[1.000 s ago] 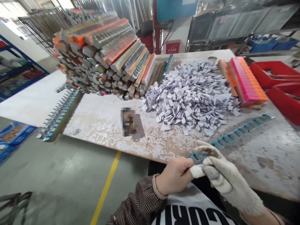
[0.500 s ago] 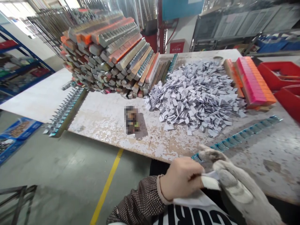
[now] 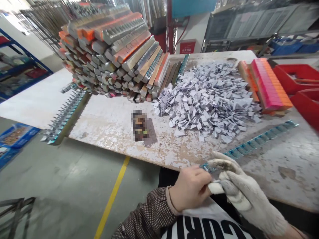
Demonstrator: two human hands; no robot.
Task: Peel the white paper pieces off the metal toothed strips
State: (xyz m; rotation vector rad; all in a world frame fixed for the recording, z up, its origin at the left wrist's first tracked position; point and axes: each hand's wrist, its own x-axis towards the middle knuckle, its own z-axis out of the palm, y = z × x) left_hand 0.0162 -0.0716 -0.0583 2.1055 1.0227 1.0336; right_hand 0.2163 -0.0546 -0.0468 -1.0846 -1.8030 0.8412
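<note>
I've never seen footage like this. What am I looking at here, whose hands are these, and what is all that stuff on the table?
The view comes from a camera on a person's head, looking down at their own hands. The bare left hand and the gloved right hand together pinch a small white piece at the near end of a long blue-green strip. On the worn table lie a heap of folded white paper slips, a tall stack of long bars and a pink-orange block. Red bins stand at the right.
</note>
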